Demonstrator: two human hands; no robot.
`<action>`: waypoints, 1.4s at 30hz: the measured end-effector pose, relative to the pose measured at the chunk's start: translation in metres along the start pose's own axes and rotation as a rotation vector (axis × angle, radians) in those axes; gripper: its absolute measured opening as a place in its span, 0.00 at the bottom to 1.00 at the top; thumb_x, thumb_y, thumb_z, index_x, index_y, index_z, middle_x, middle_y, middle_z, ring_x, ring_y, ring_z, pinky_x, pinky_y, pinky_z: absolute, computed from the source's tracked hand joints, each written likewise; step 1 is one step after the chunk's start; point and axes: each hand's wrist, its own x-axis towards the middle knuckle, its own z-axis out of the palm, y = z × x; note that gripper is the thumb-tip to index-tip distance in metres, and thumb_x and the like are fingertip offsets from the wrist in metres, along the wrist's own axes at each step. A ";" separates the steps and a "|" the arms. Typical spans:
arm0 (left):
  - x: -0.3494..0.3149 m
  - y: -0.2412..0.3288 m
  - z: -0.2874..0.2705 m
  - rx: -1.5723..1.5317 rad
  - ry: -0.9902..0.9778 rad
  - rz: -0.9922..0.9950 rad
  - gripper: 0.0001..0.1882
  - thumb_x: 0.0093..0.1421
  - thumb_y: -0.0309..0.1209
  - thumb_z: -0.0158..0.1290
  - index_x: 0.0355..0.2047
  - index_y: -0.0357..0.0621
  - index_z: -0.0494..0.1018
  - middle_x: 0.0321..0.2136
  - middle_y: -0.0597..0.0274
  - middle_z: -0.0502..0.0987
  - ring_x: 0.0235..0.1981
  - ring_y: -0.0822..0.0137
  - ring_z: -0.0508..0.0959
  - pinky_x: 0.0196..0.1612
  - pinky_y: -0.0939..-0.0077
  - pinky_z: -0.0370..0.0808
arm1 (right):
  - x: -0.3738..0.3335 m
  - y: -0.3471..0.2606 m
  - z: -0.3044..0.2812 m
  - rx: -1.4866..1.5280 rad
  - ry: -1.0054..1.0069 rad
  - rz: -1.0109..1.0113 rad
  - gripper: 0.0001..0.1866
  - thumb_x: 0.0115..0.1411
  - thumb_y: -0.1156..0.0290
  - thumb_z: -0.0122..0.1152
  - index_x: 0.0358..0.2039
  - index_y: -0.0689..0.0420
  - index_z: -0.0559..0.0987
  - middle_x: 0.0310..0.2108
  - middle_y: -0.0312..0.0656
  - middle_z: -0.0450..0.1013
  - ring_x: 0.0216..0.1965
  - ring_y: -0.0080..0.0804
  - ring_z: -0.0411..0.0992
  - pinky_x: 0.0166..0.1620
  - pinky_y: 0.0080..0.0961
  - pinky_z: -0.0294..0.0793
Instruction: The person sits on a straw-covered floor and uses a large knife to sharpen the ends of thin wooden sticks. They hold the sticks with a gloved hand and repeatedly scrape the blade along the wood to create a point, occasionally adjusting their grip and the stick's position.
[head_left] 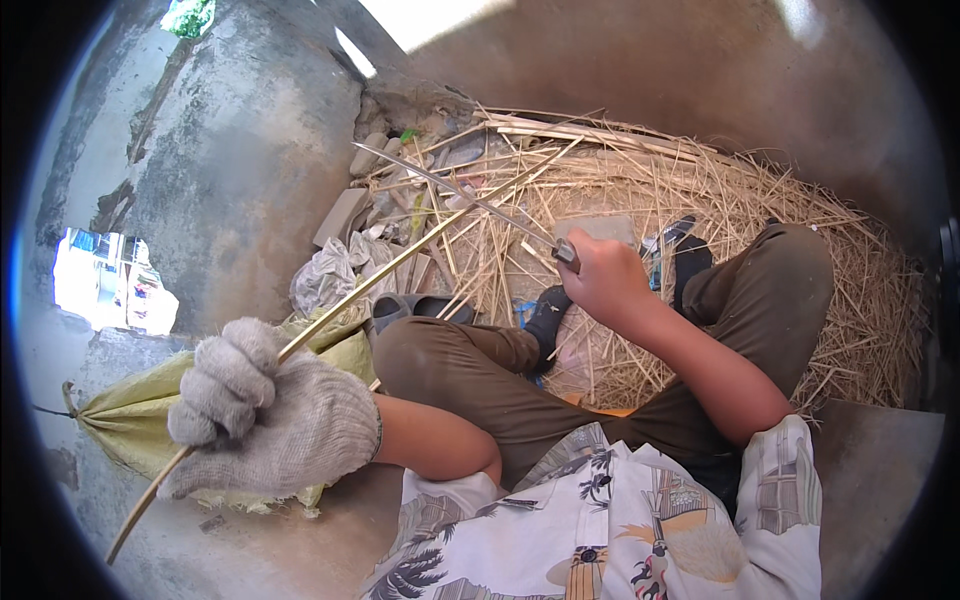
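Note:
My left hand [275, 415], in a grey knitted work glove, is closed around a long, thin bamboo strip [400, 258]. The strip slants from the lower left up toward the upper middle, its near end curving down past the glove. Bare and closed, my right hand [608, 278] grips the handle of a knife [440, 183] with a long, narrow blade. That blade points up and to the left and crosses the strip in the picture; whether the two touch, I cannot tell.
Split strips and shavings [840, 290] cover the floor around my crossed legs. Dark sandals [425, 308] lie by my knee. A yellow-green woven sack [130, 415] rests at left, near crumpled plastic [328, 278] and a brick [342, 217]. Walls rise at left and behind.

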 end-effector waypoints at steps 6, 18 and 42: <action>-0.012 -0.070 0.010 -0.440 -0.285 -0.219 0.39 0.63 0.76 0.37 0.18 0.53 0.59 0.13 0.70 0.60 0.13 0.74 0.56 0.17 0.78 0.56 | -0.001 -0.005 -0.008 0.317 -0.086 0.133 0.09 0.60 0.70 0.66 0.32 0.63 0.77 0.21 0.53 0.77 0.26 0.55 0.78 0.31 0.42 0.74; -0.041 -0.097 0.006 -0.373 -0.224 -0.215 0.37 0.68 0.71 0.39 0.15 0.55 0.59 0.11 0.71 0.57 0.12 0.73 0.53 0.19 0.73 0.50 | -0.012 -0.023 -0.021 0.052 0.152 -0.346 0.15 0.51 0.74 0.71 0.36 0.58 0.74 0.21 0.48 0.74 0.24 0.51 0.77 0.26 0.40 0.75; -0.017 -0.058 -0.001 -0.404 -0.159 -0.084 0.31 0.72 0.61 0.43 0.16 0.59 0.57 0.10 0.77 0.57 0.10 0.79 0.53 0.14 0.80 0.49 | 0.002 -0.006 -0.008 -0.158 0.093 -0.190 0.12 0.58 0.69 0.66 0.38 0.58 0.74 0.24 0.49 0.78 0.29 0.53 0.80 0.31 0.45 0.79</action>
